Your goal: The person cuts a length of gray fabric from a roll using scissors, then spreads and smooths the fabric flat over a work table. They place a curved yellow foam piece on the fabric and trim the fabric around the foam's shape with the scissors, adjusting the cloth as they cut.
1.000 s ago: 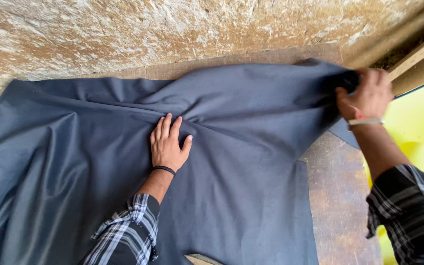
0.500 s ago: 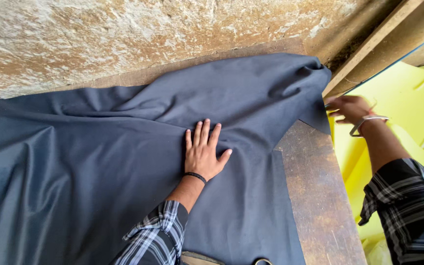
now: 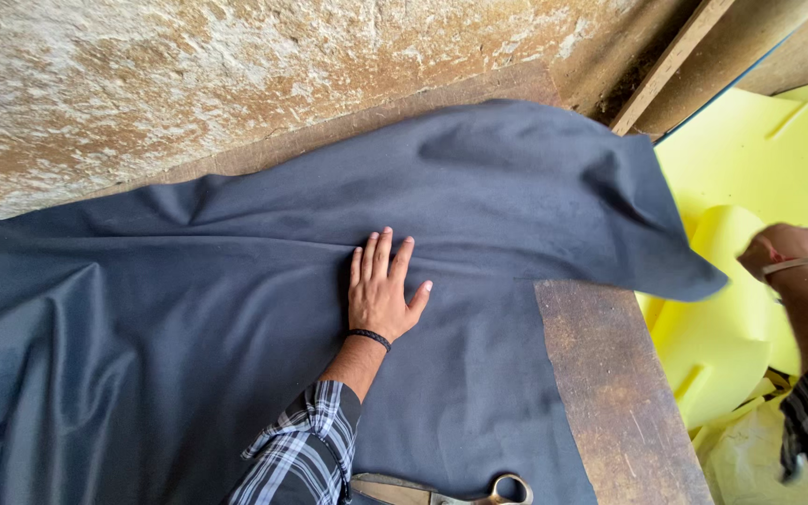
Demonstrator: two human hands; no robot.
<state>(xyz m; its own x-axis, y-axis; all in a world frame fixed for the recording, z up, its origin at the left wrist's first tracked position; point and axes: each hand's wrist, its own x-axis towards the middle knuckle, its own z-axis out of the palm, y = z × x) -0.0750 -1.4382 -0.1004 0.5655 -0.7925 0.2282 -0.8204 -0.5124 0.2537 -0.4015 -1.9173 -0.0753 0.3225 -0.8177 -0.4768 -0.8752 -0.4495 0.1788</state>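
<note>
Pressing my left hand [image 3: 381,295] flat, fingers released, on grey cloth [image 3: 236,309]; right hand [image 3: 783,252] loosely curled, empty, at three o'clock; I judge smoothing comes next.

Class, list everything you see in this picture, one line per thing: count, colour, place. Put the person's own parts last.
Cloth: one, dark grey-blue, spread over most of the table, creased, its right corner hanging past the table edge.
Table: one, worn brown wood, bare strip showing at the right.
Scissors: one pair, metal with pale handles, lying on the cloth at the bottom edge.
Yellow sheets: several, bright yellow, piled to the right of the table.
Wall: one, rough, mottled tan and white, behind the table.
Wooden batten: one, brown, slanting at top right.
Left hand: flat on the cloth, fingers spread, black wristband, plaid sleeve.
Right hand: over the yellow sheets, clear of the cloth, pale wristband.
</note>
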